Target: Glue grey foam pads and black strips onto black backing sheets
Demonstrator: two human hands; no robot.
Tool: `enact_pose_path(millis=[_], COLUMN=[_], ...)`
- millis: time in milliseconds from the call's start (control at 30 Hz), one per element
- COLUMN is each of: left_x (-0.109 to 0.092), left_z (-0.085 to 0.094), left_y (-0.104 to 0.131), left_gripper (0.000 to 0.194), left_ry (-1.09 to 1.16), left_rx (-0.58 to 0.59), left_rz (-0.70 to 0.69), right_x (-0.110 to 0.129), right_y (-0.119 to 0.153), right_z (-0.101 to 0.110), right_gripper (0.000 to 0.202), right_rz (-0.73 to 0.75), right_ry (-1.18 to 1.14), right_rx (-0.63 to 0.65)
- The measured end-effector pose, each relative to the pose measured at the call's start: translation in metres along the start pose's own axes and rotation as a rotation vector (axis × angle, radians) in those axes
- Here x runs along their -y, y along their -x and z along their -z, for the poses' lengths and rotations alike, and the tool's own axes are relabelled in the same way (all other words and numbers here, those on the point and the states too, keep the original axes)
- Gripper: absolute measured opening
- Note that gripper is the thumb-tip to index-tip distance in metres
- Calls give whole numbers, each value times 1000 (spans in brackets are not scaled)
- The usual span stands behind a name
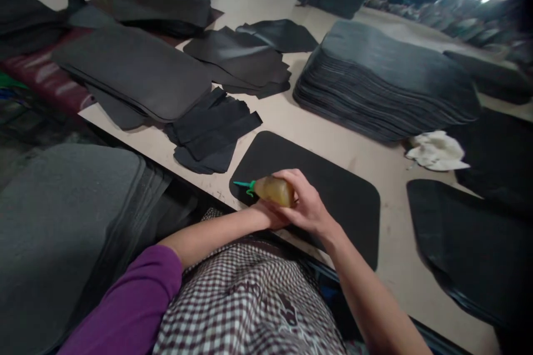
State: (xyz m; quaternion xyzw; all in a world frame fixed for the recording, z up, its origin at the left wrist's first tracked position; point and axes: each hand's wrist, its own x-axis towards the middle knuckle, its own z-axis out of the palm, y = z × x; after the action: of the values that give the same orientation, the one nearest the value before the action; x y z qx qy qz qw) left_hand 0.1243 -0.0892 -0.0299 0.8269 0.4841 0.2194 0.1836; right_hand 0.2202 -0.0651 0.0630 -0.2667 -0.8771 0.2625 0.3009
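Grasping, with the right hand (306, 202), the base of an amber squeeze bottle (272, 191); impossible to tell the grip of the left hand (272, 217), just below and partly hidden. Held lengthwise left to right, with green nozzle (252, 185) leftward, over a black round-cornered panel (343, 199); beyond its left end, dark strips (212, 130).

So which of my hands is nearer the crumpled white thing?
Right. Your right hand, gripping the bottle, is left of the crumpled white thing; your left hand, partly hidden near the bottle, is farther left.
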Motion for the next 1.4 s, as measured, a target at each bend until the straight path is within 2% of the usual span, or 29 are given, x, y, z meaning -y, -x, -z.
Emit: enact_pose_path(millis=[133,200,333,433,533,733,867,967,1067,1267,1400], left_x=[-5,-3,4,7,5,3,4,3,2,2,1], left_z=[2,6,17,24,29,33,30,31,32,28,26], left_y=[-10,-12,-4,1,1,-1,-1,0,0,-1,-2], left_gripper=[52,50,47,55,57,62,61,59,58,56,54], left_ry=[95,119,69,-94,-222,-287,-304,-312,-320,-311,-309], left_rx=[15,43,126,133,100,51,44,42,45,53,54], left_rz=[75,57,-122,-230,-264,-287,-300,-301,-305,-321,-320], right_x=[-8,-14,-31,-47,-63,-88,-97,-97,-94,-90,-91], right_y=[-6,-8,-11,-13,-21,-45,-45,-27,7,111,173], right_z=[5,8,15,20,22,21,29,46,73,139,168], right_gripper=[52,52,54,54,57,48,48,49,49,52,56], right_rz=[117,132,53,-19,-36,-76,-117,-160,-223,-394,-523], right_ry=[32,54,120,171,221,360,395,420,457,621,711], right_rx=[59,65,63,53,2,-179,-226,-228,-233,-295,-401])
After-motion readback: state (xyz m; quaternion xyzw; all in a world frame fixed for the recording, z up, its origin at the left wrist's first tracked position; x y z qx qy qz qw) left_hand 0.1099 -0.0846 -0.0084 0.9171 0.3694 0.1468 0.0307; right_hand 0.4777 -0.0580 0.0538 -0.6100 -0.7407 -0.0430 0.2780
